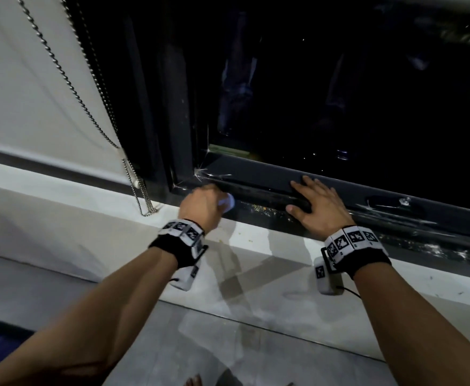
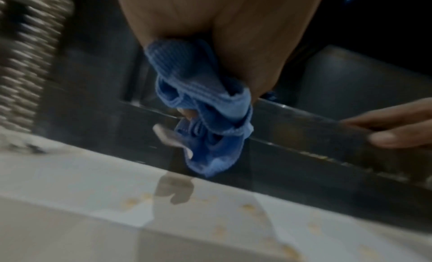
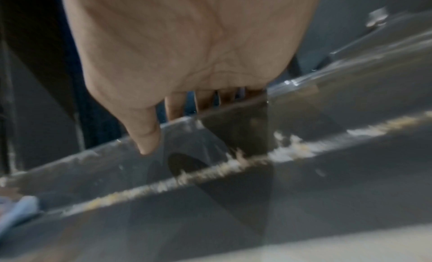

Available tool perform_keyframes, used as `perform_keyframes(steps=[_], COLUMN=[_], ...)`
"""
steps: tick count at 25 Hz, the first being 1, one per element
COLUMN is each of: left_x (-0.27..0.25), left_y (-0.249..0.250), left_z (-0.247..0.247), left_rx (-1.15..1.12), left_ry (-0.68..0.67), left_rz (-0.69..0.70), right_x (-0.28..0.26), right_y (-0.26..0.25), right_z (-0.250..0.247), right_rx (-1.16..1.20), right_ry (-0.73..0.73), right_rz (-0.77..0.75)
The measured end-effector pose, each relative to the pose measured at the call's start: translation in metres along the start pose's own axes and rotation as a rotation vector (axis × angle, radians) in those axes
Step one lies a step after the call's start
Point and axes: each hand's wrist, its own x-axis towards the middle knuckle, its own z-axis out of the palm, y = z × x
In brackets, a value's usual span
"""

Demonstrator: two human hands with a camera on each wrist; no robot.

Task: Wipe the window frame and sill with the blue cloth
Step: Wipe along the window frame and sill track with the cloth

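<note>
My left hand [image 1: 204, 203] grips a bunched blue cloth [image 2: 205, 109] and holds it against the dark lower window frame [image 1: 256, 174] near its left corner. From the head view only a pale bit of the cloth [image 1: 227, 203] shows past the knuckles. My right hand [image 1: 315, 203] lies flat with straight fingers on the frame rail further right, its thumb down on the dusty track [image 3: 233, 164]. The white sill [image 1: 256, 240] runs below both hands and carries yellowish specks [image 2: 247, 207].
A metal bead chain [image 1: 142, 188] hangs from the white blind [image 1: 33, 93] just left of my left hand. Dark window glass [image 1: 339, 93] fills the upper right. A screw fitting [image 1: 403, 201] sits on the rail to the right. Grey floor lies below the sill.
</note>
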Motion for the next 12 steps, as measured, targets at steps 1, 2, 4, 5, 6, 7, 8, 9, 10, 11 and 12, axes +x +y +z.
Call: perform_keyframes(steps=[1, 2, 4, 5, 6, 7, 8, 9, 10, 11, 12], left_x=[0.001, 0.001, -0.003, -0.003, -0.005, -0.005, -0.005, -0.003, 0.001, 0.003, 0.003], left_y=[-0.010, -0.016, -0.009, 0.003, 0.020, 0.034, 0.044, 0.049, 0.045, 0.038, 0.028], left_z=[-0.008, -0.011, -0.006, 0.003, 0.012, 0.021, 0.027, 0.028, 0.024, 0.020, 0.014], left_rx=[-0.010, -0.024, -0.011, -0.007, -0.013, -0.041, -0.080, -0.124, -0.148, -0.153, -0.141], left_ry=[0.013, 0.040, 0.114, 0.133, 0.130, 0.095, 0.053, 0.008, -0.030, -0.054, -0.037], left_rz=[-0.058, -0.090, -0.105, -0.067, -0.009, 0.066, 0.151, 0.210, 0.231, 0.231, 0.205], right_x=[0.000, -0.001, -0.003, -0.002, -0.002, -0.002, -0.003, -0.006, -0.006, -0.011, -0.014], right_y=[0.002, 0.002, -0.001, -0.002, -0.003, -0.003, -0.001, 0.002, 0.007, 0.013, 0.020], right_z=[-0.001, -0.001, 0.001, 0.002, 0.003, 0.001, 0.000, -0.003, -0.006, -0.010, -0.012], right_rx=[-0.010, -0.031, -0.043, -0.039, -0.040, -0.042, -0.031, 0.008, 0.069, 0.114, 0.115], right_ry=[0.010, 0.020, 0.027, 0.022, 0.008, -0.009, -0.022, -0.025, -0.017, 0.003, 0.031], right_rz=[0.005, 0.012, 0.036, 0.048, 0.049, 0.039, 0.023, 0.010, 0.002, 0.014, 0.042])
